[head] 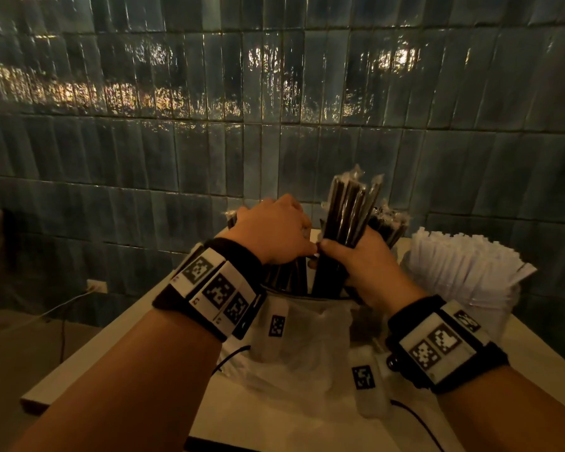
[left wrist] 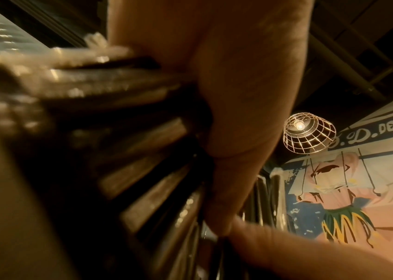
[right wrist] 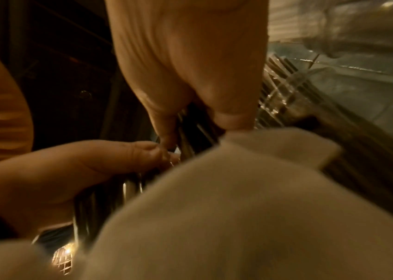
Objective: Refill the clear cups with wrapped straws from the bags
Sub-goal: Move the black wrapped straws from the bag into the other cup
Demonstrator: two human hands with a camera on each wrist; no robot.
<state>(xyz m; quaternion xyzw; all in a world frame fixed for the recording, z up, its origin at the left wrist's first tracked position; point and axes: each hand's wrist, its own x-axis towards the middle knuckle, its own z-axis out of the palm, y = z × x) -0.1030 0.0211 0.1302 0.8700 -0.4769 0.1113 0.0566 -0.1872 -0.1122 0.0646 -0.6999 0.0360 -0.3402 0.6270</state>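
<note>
- Lower left of the head view: the pale counter (head: 163, 324) is seen running away toward the tiled wall (head: 274, 93), with a cable trailing off its left edge.
- Left of centre: the left hand (head: 271, 230) is laid over a batch of black wrapped straws (head: 287, 275), its fingers (left wrist: 245, 113) curled round them; they are judged to be steadied so they stay put while more are brought in.
- Centre, below both wrists: a clear plastic bag (head: 307, 347) is slumped on the counter, its mouth open upward; the straws rise out of it.
- Right of centre: a bundle of black wrapped straws (head: 349, 210) is gripped by the right hand (head: 362, 262), fingers wrapped tight about its lower half. Its long axis stands nearly upright, the sealed wrapper tips pointing up toward the wall and leaning slightly right.
- Far right: a clear cup (head: 490, 308) packed with white wrapped straws (head: 463, 259) is seen, fanned up and to the right, looking already filled.
</note>
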